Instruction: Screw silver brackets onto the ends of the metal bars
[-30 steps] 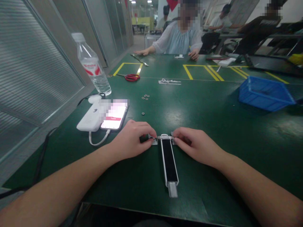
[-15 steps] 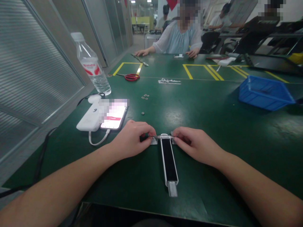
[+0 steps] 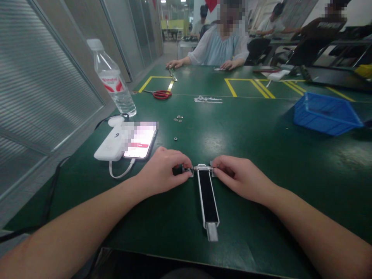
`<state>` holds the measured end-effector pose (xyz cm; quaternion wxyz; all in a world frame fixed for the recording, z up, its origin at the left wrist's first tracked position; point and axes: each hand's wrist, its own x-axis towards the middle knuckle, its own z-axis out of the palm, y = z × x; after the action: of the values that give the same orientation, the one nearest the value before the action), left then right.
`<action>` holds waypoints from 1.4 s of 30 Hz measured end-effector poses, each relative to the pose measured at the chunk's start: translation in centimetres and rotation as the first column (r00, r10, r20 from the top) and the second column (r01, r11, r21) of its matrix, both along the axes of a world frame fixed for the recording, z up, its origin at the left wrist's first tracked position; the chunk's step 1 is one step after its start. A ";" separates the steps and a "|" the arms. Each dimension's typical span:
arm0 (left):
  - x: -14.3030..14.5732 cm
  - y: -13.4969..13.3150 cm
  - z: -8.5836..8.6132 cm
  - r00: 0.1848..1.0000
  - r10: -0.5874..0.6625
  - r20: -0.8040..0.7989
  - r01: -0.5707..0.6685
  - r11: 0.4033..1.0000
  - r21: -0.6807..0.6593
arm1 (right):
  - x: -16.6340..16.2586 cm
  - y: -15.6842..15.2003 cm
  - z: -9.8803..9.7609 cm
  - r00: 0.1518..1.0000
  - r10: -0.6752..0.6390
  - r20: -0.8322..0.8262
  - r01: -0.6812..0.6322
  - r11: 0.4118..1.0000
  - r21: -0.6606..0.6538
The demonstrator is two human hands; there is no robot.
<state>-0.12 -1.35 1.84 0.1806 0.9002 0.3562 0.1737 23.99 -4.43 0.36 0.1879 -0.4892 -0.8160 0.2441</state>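
Note:
An aluminium rail with a black inset strip lies lengthwise on the green mat, pointing towards me. Across its far end sits a small metal hinge-like fitting with a thin pin or barrel. My left hand pinches the fitting's left side between thumb and fingertips. My right hand grips its right side the same way. My fingers hide parts of both side plates. A small dark object near my left fingertips is too small to name.
A white power bank is cabled to a phone on my left, beyond which stands a water bottle. Ahead lie small metal nuts, red-handled scissors and metal parts. A blue plastic basket sits right. A co-worker sits opposite.
My left fingertips have shifted slightly on the fitting, and my right hand has barely moved. The co-worker's hands have moved on the far side of the table.

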 end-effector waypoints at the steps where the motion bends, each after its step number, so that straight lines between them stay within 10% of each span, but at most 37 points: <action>1: 0.0 0.0 -0.1 1.000 0.008 -0.016 -0.008 1.000 0.009 | 0.0 0.0 0.0 1.000 0.000 0.000 0.000 1.000 0.000; 42: 0.0 0.2 0.0 0.995 0.004 -0.104 0.002 0.998 0.062 | 0.0 0.0 0.1 1.000 0.006 0.003 -0.006 1.000 0.011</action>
<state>-0.15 -1.19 1.88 0.1336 0.9130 0.3601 0.1375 24.01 -4.43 0.42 0.1883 -0.4859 -0.8192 0.2395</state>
